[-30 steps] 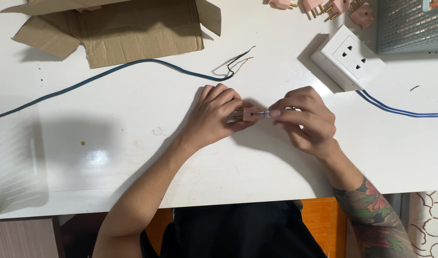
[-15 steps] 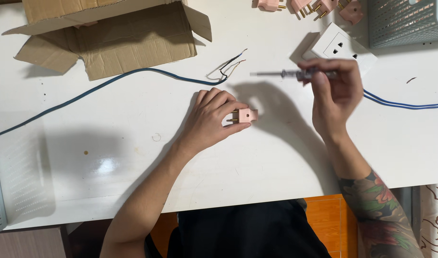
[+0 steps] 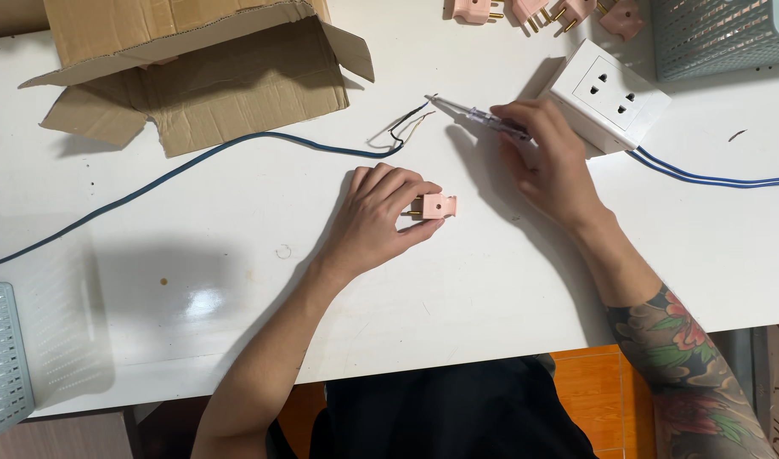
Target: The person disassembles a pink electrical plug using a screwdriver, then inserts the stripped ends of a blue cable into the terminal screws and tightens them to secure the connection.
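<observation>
Pale pink plug [image 3: 436, 205], blue cable [image 3: 194, 166], white socket box [image 3: 609, 95], brown cardboard box [image 3: 194, 72], pale teal perforated basket [image 3: 716, 34], on a white tabletop [image 3: 491, 280].

A white table [image 3: 508, 289] fills almost the whole view, its surface glossy, with a bright patch of overhead light glaring off it low on the left. Small dark specks dot the top. Soft shadows fall across the white. Past the near edge, a strip of orange [image 3: 589, 391] shows below, and at the bottom left corner a sliver of dull pinkish-brown floor [image 3: 75, 438].
</observation>
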